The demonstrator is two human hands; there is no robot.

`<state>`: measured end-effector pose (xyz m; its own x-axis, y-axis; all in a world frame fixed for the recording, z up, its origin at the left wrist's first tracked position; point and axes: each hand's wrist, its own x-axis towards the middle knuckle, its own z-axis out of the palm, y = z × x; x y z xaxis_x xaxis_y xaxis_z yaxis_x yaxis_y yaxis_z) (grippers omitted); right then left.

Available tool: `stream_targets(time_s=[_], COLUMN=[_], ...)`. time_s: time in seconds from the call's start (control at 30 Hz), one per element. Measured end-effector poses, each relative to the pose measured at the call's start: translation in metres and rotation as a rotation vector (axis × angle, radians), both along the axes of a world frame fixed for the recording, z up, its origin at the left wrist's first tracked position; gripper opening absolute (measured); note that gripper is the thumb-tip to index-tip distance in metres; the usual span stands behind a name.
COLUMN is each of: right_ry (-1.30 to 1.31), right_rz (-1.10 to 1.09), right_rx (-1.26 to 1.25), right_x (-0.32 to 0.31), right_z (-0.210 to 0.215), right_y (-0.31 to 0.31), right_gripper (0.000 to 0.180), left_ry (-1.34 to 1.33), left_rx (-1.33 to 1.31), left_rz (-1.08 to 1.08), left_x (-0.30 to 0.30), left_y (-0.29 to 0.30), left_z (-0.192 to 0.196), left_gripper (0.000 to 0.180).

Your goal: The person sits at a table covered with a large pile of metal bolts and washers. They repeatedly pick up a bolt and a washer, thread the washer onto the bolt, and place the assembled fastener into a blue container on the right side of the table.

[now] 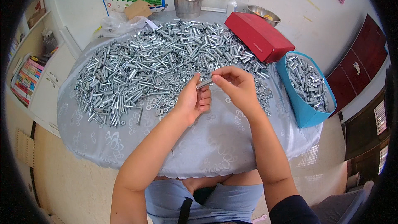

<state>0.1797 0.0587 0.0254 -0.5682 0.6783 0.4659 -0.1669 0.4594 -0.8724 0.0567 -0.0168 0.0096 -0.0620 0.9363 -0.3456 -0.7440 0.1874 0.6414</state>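
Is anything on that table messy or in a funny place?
Nothing looks broken. The metal tubes lie in a loose heap across the table, with small washers scattered at its near edge. Both hands hold one tube.

Head view, steeply down, seemingly close

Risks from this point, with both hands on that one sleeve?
1. The metal sleeve is pinched only at the fingertips of the left hand and right hand; it may slip.
2. Washers lie near the table's right edge, so a sweep could knock them off.
3. The blue bag overhangs and might tip.
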Motion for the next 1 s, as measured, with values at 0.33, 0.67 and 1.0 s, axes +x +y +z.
stream_targets(time_s=[0.33, 0.67, 1.0], right_ry=[-0.152, -0.705, -0.769], right_rz=[-0.111, -0.178, -0.169], right_rx=[0.178, 0.676, 0.649], right_x=[0.008, 0.061, 0.061], right_z=[0.014, 0.003, -0.017], right_y=[-0.005, 0.019, 0.020], right_gripper=[0.021, 0.020, 0.023], left_ry=[0.297, 0.317, 0.319], left_rx=[0.002, 0.081, 0.067], left_rz=[-0.025, 0.033, 0.052], left_x=[0.006, 0.004, 0.005], left_y=[-0.001, -0.004, -0.003], left_z=[-0.001, -0.001, -0.003], left_gripper=[0.050, 0.050, 0.050])
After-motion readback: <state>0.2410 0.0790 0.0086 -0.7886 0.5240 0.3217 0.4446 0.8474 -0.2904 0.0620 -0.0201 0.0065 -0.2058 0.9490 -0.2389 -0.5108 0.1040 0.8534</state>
